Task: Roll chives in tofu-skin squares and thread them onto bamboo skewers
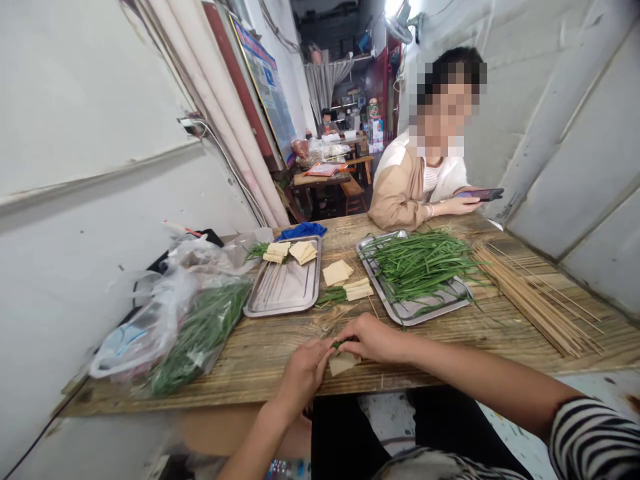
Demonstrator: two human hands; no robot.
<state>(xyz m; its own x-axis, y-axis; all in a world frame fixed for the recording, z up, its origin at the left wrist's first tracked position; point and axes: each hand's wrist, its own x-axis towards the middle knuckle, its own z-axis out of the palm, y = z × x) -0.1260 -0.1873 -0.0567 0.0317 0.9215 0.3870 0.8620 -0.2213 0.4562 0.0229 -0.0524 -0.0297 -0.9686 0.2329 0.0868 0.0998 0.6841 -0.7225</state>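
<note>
Near the front edge of the wooden table, my left hand [303, 368] and my right hand [374, 339] meet with fingers closed over a small bunch of green chives [338, 345]. Under the bunch lies a pale tofu sheet [344, 364], partly covered by my fingers. Just beyond them are a rolled tofu and chive piece [358, 289] and a small stack of tofu squares [337, 272]. A metal tray [280, 304] to the left bears more tofu sheets and rolls [277, 251] on sticks. Loose chives [420, 263] heap up on the right metal tray [425, 317].
Bamboo skewers [540, 303] lie in a pile at the right. Plastic bags [185, 300], one full of greens [205, 333], crowd the left side. A blue cloth [302, 231] sits behind the left tray. Across the table [280, 363] a person [407, 177] leans, holding a phone [481, 194].
</note>
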